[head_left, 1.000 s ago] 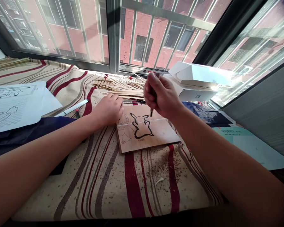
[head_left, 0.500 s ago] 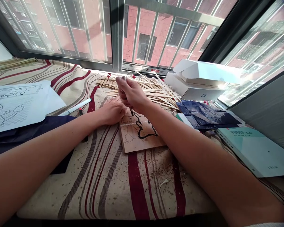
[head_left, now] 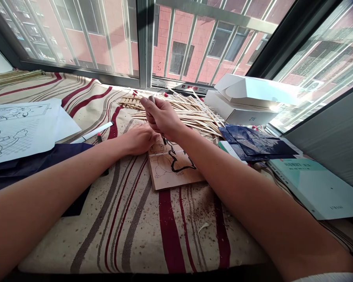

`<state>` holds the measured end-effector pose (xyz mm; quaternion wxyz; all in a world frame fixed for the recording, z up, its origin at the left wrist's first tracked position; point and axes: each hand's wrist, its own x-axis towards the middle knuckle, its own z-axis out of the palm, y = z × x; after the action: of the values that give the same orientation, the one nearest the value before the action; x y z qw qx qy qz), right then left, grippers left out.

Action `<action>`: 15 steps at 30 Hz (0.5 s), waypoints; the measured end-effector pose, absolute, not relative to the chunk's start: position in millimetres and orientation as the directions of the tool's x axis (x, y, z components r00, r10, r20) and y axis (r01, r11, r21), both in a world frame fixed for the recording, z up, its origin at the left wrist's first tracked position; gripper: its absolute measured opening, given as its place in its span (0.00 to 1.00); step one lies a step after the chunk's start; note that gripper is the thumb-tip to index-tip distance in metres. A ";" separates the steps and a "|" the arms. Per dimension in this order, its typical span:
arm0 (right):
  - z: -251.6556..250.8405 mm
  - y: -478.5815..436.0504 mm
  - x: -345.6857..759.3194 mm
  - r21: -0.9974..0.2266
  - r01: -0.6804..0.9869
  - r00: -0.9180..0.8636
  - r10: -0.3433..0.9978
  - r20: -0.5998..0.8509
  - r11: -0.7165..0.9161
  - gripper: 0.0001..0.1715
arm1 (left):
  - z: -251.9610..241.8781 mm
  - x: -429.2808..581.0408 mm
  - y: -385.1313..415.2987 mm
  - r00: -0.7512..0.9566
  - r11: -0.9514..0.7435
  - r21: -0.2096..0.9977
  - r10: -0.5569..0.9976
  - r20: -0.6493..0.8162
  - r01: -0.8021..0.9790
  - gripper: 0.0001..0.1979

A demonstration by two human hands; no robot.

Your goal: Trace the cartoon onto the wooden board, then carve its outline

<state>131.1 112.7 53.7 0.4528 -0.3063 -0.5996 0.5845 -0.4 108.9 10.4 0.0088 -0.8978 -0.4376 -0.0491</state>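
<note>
Passage toward the body is offered over the cream cloth with dark red stripes (head_left: 141,243), flecked with wood shavings, in front of the pale plywood board (head_left: 182,179). The board's upper edge is overhung by the left hand (head_left: 139,141) and by the right hand (head_left: 161,117), which grips a short dark-tipped tool (head_left: 164,140). The far side is blocked by a heap of thin pale wooden sticks (head_left: 200,113) and a white cardboard box (head_left: 241,111). Rightward reach is met by crumpled dark blue paper (head_left: 259,143) and a pale teal book (head_left: 317,188); leftward reach, by a white marker pen (head_left: 92,132) and a sheet of line drawings (head_left: 20,133).
</note>
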 end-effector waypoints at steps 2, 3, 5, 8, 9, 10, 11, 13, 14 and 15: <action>51.5 113.9 130.0 -0.975 -0.168 -0.402 0.893 0.200 0.143 0.29 | 9.8 -1.1 110.3 0.616 -0.620 0.018 0.782 0.091 0.784 0.27; 50.6 114.3 129.2 -0.972 -0.177 -0.387 0.898 0.212 0.153 0.29 | 9.3 -1.4 111.0 0.618 -0.621 0.012 0.781 0.093 0.784 0.27; 49.4 114.7 127.7 -0.966 -0.194 -0.342 0.912 0.228 0.169 0.29 | 8.3 -1.8 112.3 0.620 -0.623 0.001 0.779 0.097 0.782 0.26; 48.9 114.7 127.1 -0.966 -0.197 -0.337 0.914 0.225 0.166 0.29 | 6.5 -2.4 113.9 0.623 -0.625 -0.015 0.776 0.097 0.780 0.27; 48.8 114.7 127.4 -0.968 -0.195 -0.358 0.907 0.221 0.159 0.29 | 5.8 -2.7 114.5 0.625 -0.626 -0.019 0.775 0.096 0.780 0.27; 48.8 114.5 127.9 -0.969 -0.192 -0.387 0.896 0.218 0.153 0.29 | 5.0 -3.1 115.3 0.627 -0.628 -0.023 0.773 0.097 0.778 0.27; 48.7 114.2 128.5 -0.971 -0.188 -0.424 0.879 0.217 0.149 0.29 | 4.2 -3.6 116.1 0.631 -0.632 -0.027 0.770 0.098 0.775 0.26; 48.4 113.3 129.5 -0.973 -0.175 -0.515 0.829 0.219 0.149 0.29 | 2.2 -5.0 117.9 0.641 -0.641 -0.034 0.759 0.114 0.766 0.24; 48.1 112.8 129.9 -0.974 -0.168 -0.563 0.796 0.222 0.153 0.29 | 1.2 -5.7 118.7 0.646 -0.648 -0.036 0.752 0.130 0.761 0.23; 47.9 112.3 130.1 -0.974 -0.163 -0.604 0.764 0.225 0.158 0.29 | 0.2 -6.4 119.4 0.652 -0.655 -0.037 0.743 0.150 0.755 0.23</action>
<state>130.1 112.3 47.9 0.3817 -0.2282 -0.6582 0.6074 -6.4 119.4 0.2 0.0477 -0.9076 -0.4127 -0.0607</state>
